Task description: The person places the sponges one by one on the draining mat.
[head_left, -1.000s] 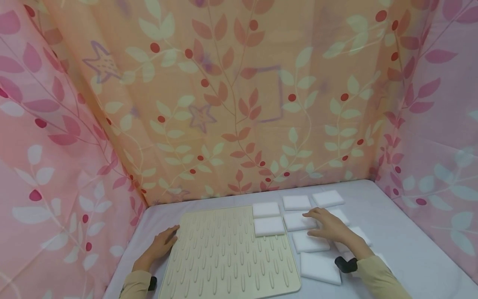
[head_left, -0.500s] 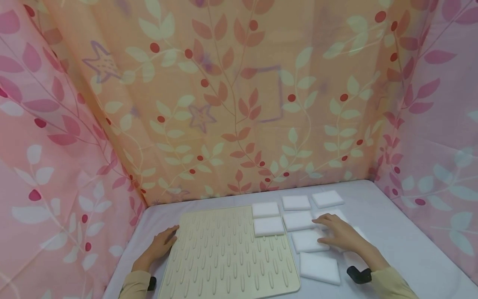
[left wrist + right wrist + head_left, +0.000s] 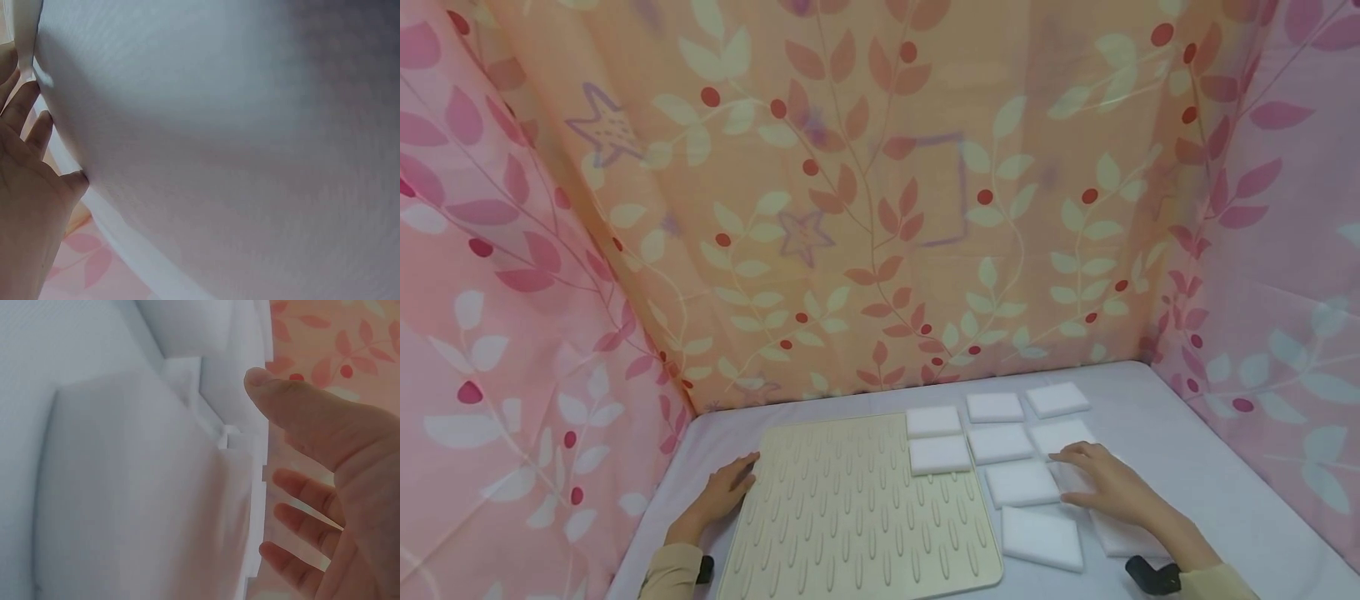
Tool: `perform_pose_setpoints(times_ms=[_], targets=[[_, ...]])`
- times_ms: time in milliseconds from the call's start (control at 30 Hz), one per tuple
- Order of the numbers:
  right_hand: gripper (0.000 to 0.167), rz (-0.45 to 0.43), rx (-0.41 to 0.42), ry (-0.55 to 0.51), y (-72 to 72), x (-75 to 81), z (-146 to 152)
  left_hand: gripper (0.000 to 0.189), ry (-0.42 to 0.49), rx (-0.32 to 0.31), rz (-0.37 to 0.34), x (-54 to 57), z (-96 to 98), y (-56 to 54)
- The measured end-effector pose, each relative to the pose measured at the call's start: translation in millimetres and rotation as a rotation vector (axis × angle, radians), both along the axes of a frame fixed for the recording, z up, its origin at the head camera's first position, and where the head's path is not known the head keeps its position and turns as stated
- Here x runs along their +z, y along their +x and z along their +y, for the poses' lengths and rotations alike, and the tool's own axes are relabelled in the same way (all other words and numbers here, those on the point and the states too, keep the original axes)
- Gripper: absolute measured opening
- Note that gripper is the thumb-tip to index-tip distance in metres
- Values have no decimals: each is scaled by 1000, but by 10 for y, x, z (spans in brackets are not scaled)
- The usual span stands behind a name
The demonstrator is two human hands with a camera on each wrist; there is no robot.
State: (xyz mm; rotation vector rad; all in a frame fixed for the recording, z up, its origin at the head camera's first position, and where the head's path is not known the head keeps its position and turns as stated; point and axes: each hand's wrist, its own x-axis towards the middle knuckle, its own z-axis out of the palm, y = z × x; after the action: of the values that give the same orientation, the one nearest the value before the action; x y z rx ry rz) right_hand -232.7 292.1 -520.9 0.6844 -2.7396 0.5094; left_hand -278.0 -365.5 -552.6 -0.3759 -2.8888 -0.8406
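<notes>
A beige mat (image 3: pixel 850 517) with rows of raised ridges lies flat. Two white sponges (image 3: pixel 940 455) sit at its far right corner, one behind the other. My left hand (image 3: pixel 722 492) rests at the mat's left edge, fingers spread; the left wrist view shows these fingers (image 3: pixel 40 134) against the pale tabletop. Over the loose white sponges to the right of the mat hovers my right hand (image 3: pixel 1108 483). Its thumb and fingers are parted with nothing between them, as the right wrist view shows, and a white sponge (image 3: pixel 125 500) lies below. It partly covers the sponges beneath.
Several sponges lie in loose columns right of the mat, among them a near one (image 3: pixel 1042 537) and a far one (image 3: pixel 1057 399). The white-covered table (image 3: pixel 1210 467) is enclosed by a floral curtain (image 3: pixel 865 208) at the back and sides.
My right hand has drawn back to the right and toward me across the loose sponges. More of the sponges it covered now show. My left hand and the mat have stayed put.
</notes>
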Motion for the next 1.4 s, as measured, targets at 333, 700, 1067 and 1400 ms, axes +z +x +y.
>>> perform_pose_setpoints(times_ms=[333, 700, 1067, 1400], targets=[[58, 87, -28, 3, 172, -28, 145, 45, -8, 4, -9, 37, 23, 28], [57, 196, -57, 11, 352, -73, 314, 45, -10, -3, 2, 19, 18, 33], [56, 268, -47, -53, 466, -153, 477, 45, -21, -5, 4, 26, 14, 18], [58, 205, -117, -11, 593, -188, 620, 45, -17, -8, 4, 27, 17, 26]])
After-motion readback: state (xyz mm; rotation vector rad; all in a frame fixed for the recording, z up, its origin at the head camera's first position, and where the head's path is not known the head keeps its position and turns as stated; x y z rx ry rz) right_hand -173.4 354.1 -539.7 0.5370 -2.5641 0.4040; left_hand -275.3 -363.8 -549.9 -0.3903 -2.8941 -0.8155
